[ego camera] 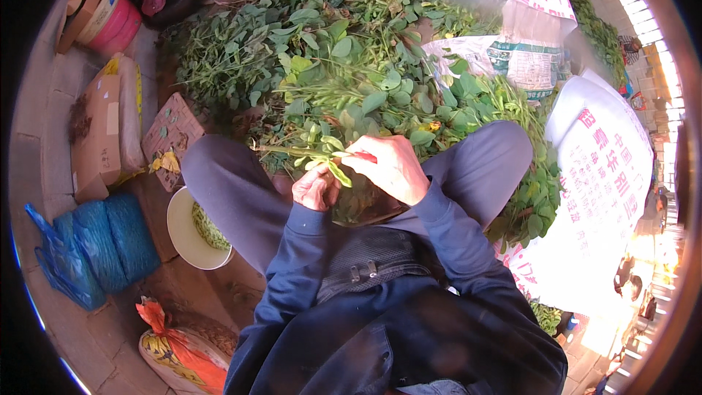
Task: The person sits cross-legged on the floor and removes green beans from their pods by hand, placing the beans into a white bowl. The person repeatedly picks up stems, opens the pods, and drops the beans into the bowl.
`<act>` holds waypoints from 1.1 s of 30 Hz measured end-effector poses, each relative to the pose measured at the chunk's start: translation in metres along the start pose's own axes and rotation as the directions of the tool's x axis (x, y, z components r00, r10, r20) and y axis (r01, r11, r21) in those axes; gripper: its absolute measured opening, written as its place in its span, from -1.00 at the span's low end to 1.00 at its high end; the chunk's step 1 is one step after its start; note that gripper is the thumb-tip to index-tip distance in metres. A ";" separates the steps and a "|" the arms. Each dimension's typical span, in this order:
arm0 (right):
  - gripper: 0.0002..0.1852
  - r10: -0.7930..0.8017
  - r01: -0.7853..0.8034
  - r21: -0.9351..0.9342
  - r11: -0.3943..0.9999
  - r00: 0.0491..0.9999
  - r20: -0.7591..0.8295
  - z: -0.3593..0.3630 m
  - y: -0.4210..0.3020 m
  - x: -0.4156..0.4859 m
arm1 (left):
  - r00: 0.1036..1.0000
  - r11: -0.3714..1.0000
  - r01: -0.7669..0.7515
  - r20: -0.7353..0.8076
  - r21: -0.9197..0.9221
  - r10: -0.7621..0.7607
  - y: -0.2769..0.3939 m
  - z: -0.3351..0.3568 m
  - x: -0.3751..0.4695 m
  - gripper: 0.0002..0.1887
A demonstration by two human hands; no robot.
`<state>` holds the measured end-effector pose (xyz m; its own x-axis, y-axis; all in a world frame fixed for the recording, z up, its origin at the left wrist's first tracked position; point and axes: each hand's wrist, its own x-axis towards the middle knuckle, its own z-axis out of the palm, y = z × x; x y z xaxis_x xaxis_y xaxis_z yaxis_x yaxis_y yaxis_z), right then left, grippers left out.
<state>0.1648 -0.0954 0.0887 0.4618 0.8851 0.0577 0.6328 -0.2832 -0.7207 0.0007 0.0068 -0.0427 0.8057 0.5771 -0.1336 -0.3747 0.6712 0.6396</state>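
Note:
In front of my lap I hold a cut bean stem (282,150) bearing several plump green pods, probably soybean. My right hand (392,167) is closed around its right end, and a small red object (368,157), mostly covered by the fingers, shows there too. Just below the stem, the fingers of my left hand (317,188) pinch at a green pod (340,174). A large heap of leafy bean plants (351,66) with pods spreads beyond my knees. By my left knee, a white bucket (178,230) contains loose green pods (208,227).
At the left are a blue twine bundle (107,247), a cardboard box (98,131), a woven-topped stool (173,131) and a pink tub (112,24). An orange-tied sack (181,356) lies lower left. White printed sheets (592,197) and a woven sack (529,57) border the heap's right side.

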 end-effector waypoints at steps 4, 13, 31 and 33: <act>-0.81 0.081 -0.071 0.394 0.916 0.997 -0.010 0.010 -0.010 -0.009 | 0.995 0.977 0.019 -0.101 0.214 0.002 0.006 0.010 -0.002 -0.72; -0.83 0.236 -0.226 0.619 0.752 0.969 0.068 0.030 -0.006 -0.027 | 0.960 0.966 0.245 -0.157 0.079 -0.231 0.019 0.015 0.004 -0.80; -0.29 0.139 -0.331 0.782 0.528 0.942 0.305 0.023 0.004 -0.036 | 0.987 0.995 0.097 -0.135 0.032 -0.092 0.025 0.021 0.011 -0.88; -0.14 0.184 -0.405 0.725 0.557 0.911 0.368 0.016 0.000 -0.033 | 0.982 0.990 0.130 -0.142 0.046 -0.122 0.031 0.025 0.012 -0.91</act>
<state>0.1392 -0.1186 0.0754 0.3087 0.8904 -0.3345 -0.2848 -0.2490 -0.9257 0.0104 0.0223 -0.0054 0.7720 0.5508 -0.3172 -0.2453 0.7186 0.6507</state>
